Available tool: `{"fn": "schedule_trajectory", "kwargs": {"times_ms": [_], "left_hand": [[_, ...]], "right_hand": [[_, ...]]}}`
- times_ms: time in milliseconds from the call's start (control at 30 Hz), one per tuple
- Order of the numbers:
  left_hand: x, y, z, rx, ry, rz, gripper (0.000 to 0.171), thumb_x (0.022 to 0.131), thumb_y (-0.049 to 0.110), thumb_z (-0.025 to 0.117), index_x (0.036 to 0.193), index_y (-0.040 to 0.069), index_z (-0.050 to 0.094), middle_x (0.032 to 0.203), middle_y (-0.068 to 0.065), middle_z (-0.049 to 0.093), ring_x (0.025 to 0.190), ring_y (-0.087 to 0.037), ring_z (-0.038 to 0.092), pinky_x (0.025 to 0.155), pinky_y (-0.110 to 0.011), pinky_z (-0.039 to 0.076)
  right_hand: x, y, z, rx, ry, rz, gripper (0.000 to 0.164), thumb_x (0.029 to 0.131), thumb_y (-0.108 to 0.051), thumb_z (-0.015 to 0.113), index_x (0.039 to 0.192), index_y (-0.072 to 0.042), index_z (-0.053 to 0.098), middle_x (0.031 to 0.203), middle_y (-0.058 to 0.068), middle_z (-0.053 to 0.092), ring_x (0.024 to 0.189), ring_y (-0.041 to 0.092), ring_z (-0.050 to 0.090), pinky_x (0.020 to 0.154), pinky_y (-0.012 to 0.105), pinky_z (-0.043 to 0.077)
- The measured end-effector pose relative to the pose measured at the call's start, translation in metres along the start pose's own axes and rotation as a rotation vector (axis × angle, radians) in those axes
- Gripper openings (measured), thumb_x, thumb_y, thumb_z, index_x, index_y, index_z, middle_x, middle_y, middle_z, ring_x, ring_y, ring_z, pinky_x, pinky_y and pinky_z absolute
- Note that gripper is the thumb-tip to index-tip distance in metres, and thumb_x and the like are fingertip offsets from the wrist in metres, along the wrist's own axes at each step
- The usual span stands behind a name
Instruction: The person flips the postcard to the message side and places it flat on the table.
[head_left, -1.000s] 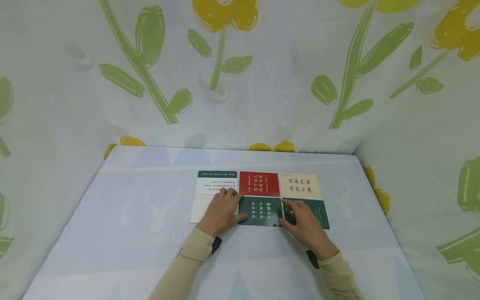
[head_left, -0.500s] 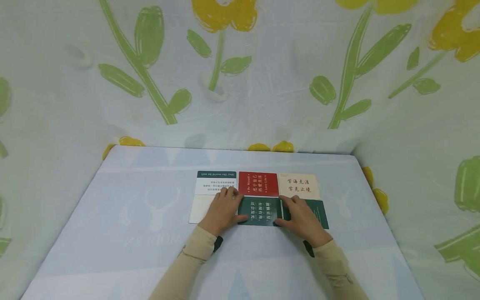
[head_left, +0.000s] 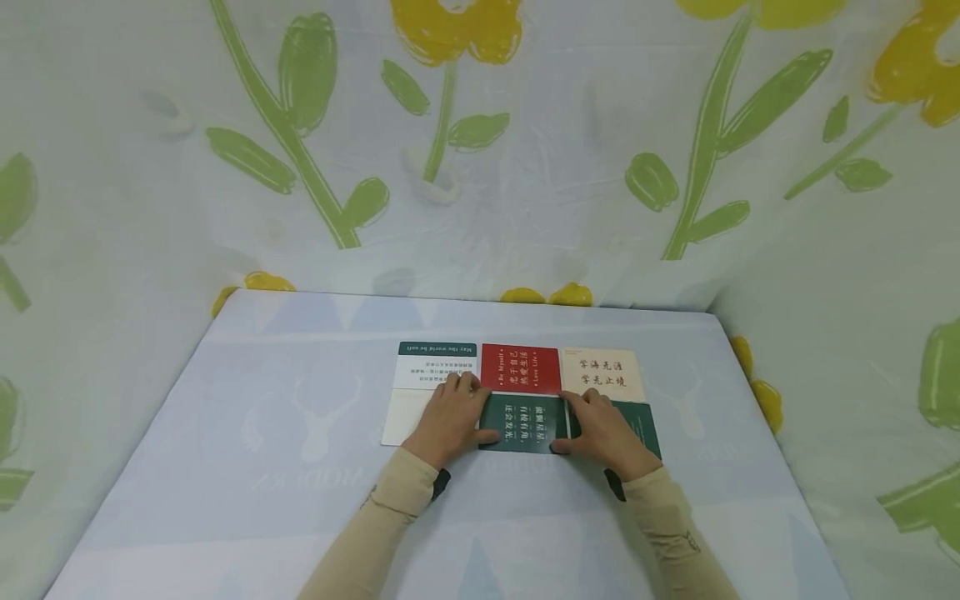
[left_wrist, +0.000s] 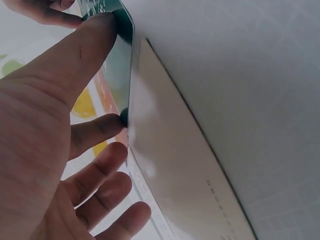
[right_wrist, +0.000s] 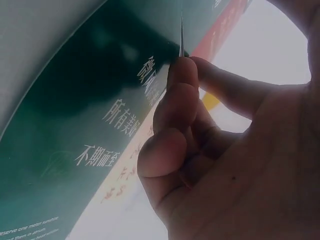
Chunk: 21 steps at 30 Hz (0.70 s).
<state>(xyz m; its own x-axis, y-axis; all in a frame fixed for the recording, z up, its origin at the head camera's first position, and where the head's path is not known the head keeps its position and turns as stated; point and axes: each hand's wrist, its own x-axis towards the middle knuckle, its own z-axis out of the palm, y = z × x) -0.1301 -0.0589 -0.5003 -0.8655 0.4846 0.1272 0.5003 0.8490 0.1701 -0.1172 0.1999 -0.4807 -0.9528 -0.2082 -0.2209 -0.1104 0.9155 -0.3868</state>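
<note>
Several printed cards form two rows on the table. The middle front one is a dark green card [head_left: 525, 425] with white Chinese characters. My left hand [head_left: 446, 421] has its thumb and index fingertips at that card's left corners; the left wrist view shows its other fingers loose above a cream card [left_wrist: 170, 150]. My right hand [head_left: 606, 429] reaches the card's right end with thumb and index finger spread. Another green card [right_wrist: 60, 140] lies under the right hand, partly covered. In the right wrist view, fingertips meet a thin card edge.
Along the back row lie a white card with a green band [head_left: 437, 367], a red card [head_left: 521, 367] and a beige card [head_left: 603, 371]. The pale printed table [head_left: 300, 517] meets a flower-patterned cloth wall [head_left: 547, 183] behind and at both sides.
My right hand has shifted a little left, its thumb and index finger coming over the right end of the middle green card. The left hand stays at the card's left end.
</note>
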Motion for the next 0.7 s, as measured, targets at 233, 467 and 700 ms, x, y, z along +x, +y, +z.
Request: {"fn": "schedule_trajectory", "kwargs": {"times_ms": [233, 467, 700], "left_hand": [[0.0006, 0.0029, -0.0031, 0.015, -0.007, -0.006, 0.075, 0.075, 0.058, 0.084, 0.127, 0.008, 0.067, 0.119, -0.011, 0.059, 0.104, -0.027, 0.05, 0.09, -0.04, 0.048], [-0.0001, 0.0044, -0.005, 0.026, 0.003, -0.001, 0.076, 0.075, 0.058, 0.085, 0.13, 0.009, 0.065, 0.118, -0.01, 0.061, 0.105, -0.027, 0.051, 0.091, -0.041, 0.048], [-0.0013, 0.0031, -0.0048, 0.019, 0.066, -0.014, 0.074, 0.079, 0.053, 0.083, 0.135, 0.01, 0.061, 0.116, -0.01, 0.064, 0.104, -0.028, 0.054, 0.09, -0.043, 0.049]], "right_hand": [[0.0011, -0.0005, 0.0005, 0.011, 0.017, 0.009, 0.088, 0.072, -0.034, 0.094, 0.143, -0.005, 0.051, 0.112, 0.015, 0.054, 0.098, 0.029, 0.051, 0.09, 0.05, 0.049], [0.0012, -0.0004, 0.0017, 0.037, 0.047, 0.009, 0.089, 0.07, -0.032, 0.095, 0.141, -0.004, 0.05, 0.113, 0.013, 0.056, 0.1, 0.027, 0.052, 0.092, 0.049, 0.05], [-0.0012, -0.0005, 0.0043, 0.059, 0.069, 0.024, 0.09, 0.07, -0.03, 0.095, 0.142, -0.006, 0.047, 0.11, 0.01, 0.056, 0.1, 0.025, 0.053, 0.09, 0.045, 0.051]]}}
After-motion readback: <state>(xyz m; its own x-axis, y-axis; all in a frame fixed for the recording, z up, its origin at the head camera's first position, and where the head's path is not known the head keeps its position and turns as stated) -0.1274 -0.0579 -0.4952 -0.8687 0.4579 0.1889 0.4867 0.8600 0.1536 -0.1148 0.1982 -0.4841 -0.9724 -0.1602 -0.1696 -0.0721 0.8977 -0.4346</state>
